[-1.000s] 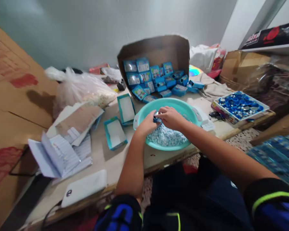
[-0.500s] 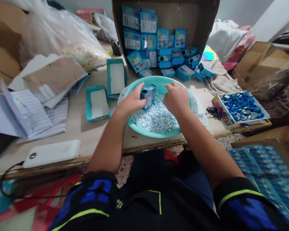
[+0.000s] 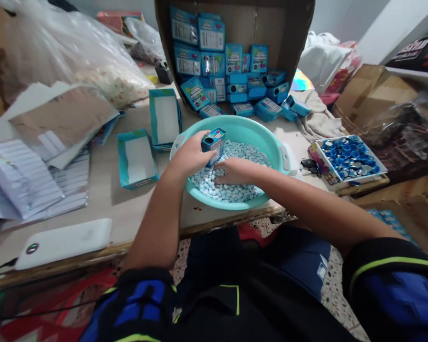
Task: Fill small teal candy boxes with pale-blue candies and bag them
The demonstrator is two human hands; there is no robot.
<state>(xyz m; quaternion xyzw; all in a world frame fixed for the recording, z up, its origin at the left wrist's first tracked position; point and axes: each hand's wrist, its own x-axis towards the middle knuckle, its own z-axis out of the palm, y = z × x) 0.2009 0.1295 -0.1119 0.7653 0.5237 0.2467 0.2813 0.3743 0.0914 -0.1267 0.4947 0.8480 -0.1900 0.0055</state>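
A turquoise basin (image 3: 271,137) with many small pale candies (image 3: 231,191) inside stands near the table's front edge. My left hand (image 3: 191,156) is closed around a small blue box (image 3: 214,144), held over the basin's left side with a dark round hole facing up. Just right of that box, my right hand (image 3: 233,171) reaches down into the candies, its fingertips partly hidden among them. Whether it holds any candies I cannot make out.
Behind the basin, a large cardboard box (image 3: 278,28) holds stacked blue boxes. Two open trays (image 3: 139,159) lie left, near papers and a white power bank (image 3: 66,242). At right are keys (image 3: 310,165) and a box of blue caps (image 3: 351,159).
My right hand has moved left and down from the basin's right side into the candies beside the blue box. My left hand still holds the box. The view has shifted slightly.
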